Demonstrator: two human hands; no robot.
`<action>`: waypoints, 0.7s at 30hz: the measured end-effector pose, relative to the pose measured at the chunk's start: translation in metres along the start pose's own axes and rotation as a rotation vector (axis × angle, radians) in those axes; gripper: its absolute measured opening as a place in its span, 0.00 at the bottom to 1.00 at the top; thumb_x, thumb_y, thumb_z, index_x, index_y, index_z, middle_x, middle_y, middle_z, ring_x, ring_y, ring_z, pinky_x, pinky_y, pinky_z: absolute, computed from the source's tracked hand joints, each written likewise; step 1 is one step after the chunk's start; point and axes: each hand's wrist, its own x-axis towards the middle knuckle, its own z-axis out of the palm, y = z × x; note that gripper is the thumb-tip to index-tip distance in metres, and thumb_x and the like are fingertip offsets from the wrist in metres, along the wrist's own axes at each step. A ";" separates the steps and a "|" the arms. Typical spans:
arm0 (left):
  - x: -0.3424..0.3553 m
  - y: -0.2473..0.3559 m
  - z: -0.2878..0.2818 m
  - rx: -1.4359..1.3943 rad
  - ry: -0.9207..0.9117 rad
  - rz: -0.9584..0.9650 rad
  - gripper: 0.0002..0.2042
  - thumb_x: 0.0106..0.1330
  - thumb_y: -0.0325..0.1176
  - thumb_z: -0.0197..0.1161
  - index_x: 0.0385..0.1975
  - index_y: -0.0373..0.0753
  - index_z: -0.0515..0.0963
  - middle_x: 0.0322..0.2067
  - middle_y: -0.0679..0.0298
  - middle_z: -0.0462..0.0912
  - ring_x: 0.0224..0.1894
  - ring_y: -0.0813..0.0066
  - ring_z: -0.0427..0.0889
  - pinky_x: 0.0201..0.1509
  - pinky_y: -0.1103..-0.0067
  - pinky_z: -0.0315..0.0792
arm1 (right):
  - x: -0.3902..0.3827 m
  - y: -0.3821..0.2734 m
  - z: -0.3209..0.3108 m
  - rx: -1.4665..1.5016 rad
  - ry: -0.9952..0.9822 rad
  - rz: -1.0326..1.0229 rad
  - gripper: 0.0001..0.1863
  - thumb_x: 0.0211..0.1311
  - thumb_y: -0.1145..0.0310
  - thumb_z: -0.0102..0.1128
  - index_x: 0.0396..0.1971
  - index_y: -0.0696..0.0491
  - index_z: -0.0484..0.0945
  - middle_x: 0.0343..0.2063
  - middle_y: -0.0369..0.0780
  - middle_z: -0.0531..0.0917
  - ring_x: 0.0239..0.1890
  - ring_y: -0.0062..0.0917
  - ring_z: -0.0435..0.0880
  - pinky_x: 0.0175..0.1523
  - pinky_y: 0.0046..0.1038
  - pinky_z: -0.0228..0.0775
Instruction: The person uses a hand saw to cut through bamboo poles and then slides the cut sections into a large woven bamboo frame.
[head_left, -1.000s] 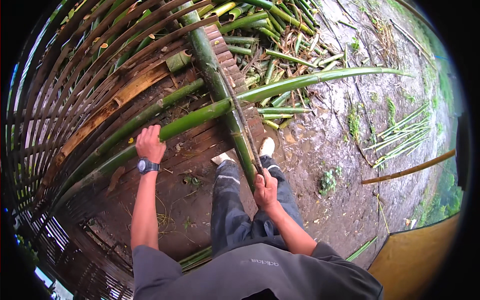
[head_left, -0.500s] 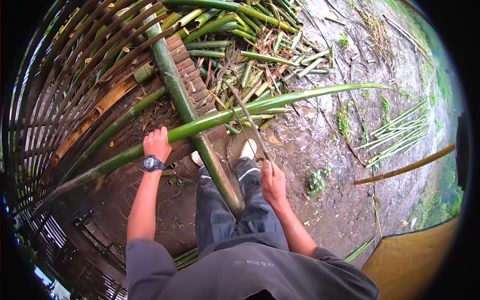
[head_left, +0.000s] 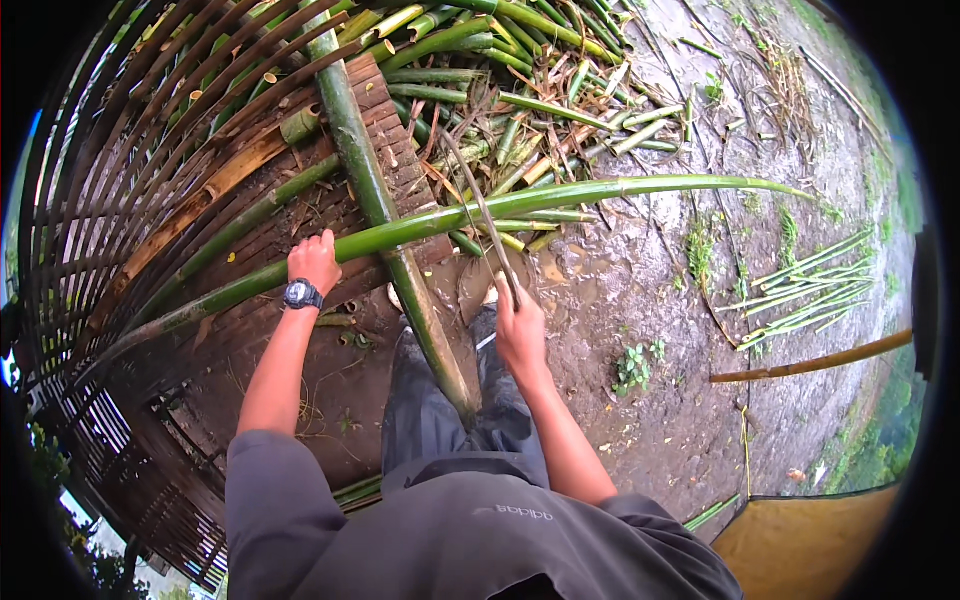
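A long green bamboo pole point(head_left: 560, 198) lies slantwise across a thicker bamboo pole point(head_left: 362, 165), which slopes down toward my legs. My left hand point(head_left: 314, 262), with a watch at the wrist, is closed round the long pole, left of the crossing. My right hand point(head_left: 521, 335) grips the near end of a bow saw point(head_left: 486, 215) with a curved, stick-like frame. The frame reaches over the pole, right of the crossing. A thin line, apparently its blade, runs beside the frame at the pole; whether it cuts into the bamboo I cannot tell.
Cut bamboo pieces point(head_left: 520, 110) are heaped ahead on the muddy ground. A slatted bamboo structure point(head_left: 110, 200) curves along the left, with a brick-like ledge point(head_left: 385, 110) beside it. Thin green strips point(head_left: 810, 290) lie at right, near a brown pole point(head_left: 810, 358).
My right hand has moved forward and left, pushing the saw farther across the pole. My left hand keeps its grip. The whole view has shifted slightly.
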 end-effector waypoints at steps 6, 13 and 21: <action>-0.005 0.003 0.015 -0.084 -0.013 0.008 0.12 0.53 0.25 0.65 0.38 0.40 0.74 0.31 0.54 0.86 0.35 0.51 0.87 0.37 0.61 0.82 | -0.003 -0.005 0.001 -0.114 -0.037 0.061 0.17 0.78 0.60 0.53 0.40 0.60 0.80 0.30 0.57 0.83 0.34 0.59 0.82 0.37 0.48 0.72; 0.004 -0.004 0.004 -0.194 -0.014 0.001 0.09 0.56 0.30 0.65 0.35 0.42 0.75 0.29 0.54 0.87 0.34 0.52 0.88 0.36 0.61 0.82 | 0.000 -0.014 0.006 -0.157 0.012 -0.057 0.20 0.79 0.59 0.51 0.41 0.63 0.81 0.26 0.57 0.80 0.25 0.49 0.80 0.32 0.43 0.70; -0.006 -0.012 0.002 -0.209 -0.190 -0.066 0.09 0.60 0.35 0.65 0.38 0.41 0.77 0.30 0.52 0.88 0.36 0.50 0.89 0.38 0.59 0.82 | -0.065 -0.034 -0.024 -0.163 -0.029 0.061 0.17 0.78 0.60 0.51 0.40 0.60 0.80 0.25 0.57 0.80 0.32 0.55 0.85 0.35 0.43 0.73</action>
